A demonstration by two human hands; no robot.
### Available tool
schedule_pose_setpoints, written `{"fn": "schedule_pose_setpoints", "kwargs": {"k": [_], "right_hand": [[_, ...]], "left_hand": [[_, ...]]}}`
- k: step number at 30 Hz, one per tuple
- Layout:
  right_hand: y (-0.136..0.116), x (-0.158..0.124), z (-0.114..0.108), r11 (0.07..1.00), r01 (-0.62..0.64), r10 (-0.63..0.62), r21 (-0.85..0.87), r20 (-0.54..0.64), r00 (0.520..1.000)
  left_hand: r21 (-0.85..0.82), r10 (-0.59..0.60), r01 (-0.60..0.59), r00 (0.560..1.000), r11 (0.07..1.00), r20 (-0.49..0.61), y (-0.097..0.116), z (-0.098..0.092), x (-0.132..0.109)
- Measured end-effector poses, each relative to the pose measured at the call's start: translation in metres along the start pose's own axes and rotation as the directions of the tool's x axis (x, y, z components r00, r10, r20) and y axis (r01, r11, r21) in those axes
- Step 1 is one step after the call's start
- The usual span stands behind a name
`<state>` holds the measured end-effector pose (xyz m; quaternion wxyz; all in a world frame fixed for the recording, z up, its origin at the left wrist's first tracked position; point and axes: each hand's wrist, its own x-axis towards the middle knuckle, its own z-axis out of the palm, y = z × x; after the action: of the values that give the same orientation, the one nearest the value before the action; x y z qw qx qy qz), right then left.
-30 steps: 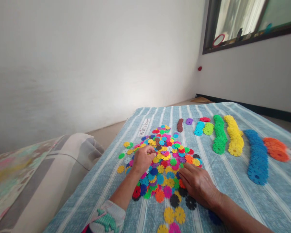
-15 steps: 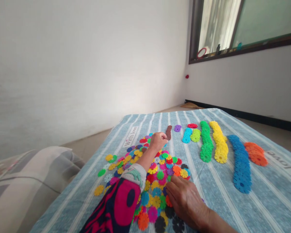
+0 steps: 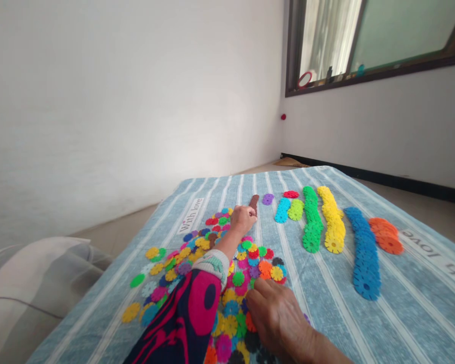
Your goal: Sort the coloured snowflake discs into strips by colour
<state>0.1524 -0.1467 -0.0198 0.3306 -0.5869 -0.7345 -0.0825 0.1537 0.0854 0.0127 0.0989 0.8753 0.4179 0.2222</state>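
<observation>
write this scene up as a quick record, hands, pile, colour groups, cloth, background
loose pile: mixed colours, overlapping
left grip: fingers bunched at the near end of the brown discs; contents hidden
right grip: curled over the pile's near right side
other groups: purple discs, red discs, light blue discs, lime discs, green discs, yellow discs, blue discs, orange discs
cloth: blue, white stripes, "With love" printed
background: window, white wall

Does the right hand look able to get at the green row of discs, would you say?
Probably yes: only striped cloth shows between the right hand and the green row, and the left arm lies off that path.
</observation>
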Motion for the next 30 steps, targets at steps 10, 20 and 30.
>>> {"fn": "schedule_pose_setpoints", "kwargs": {"k": [10, 20, 30], "right_hand": [[0.000, -0.001, 0.000, 1.000, -0.004, 0.004, 0.002, 0.031, 0.999], [0.000, -0.001, -0.006, 1.000, -0.009, 0.007, 0.025, 0.061, 0.998], [0.002, -0.006, -0.002, 1.000, -0.009, 0.006, 0.027, 0.079, 0.997]], "left_hand": [[0.146, -0.050, 0.058, 0.997, 0.988, -0.058, -0.012, -0.013, -0.009], [0.200, -0.065, 0.054, 0.997, 0.978, 0.049, -0.009, -0.020, -0.032], [0.237, -0.044, 0.025, 0.996, 0.971, 0.077, -0.025, -0.036, -0.064]]}}
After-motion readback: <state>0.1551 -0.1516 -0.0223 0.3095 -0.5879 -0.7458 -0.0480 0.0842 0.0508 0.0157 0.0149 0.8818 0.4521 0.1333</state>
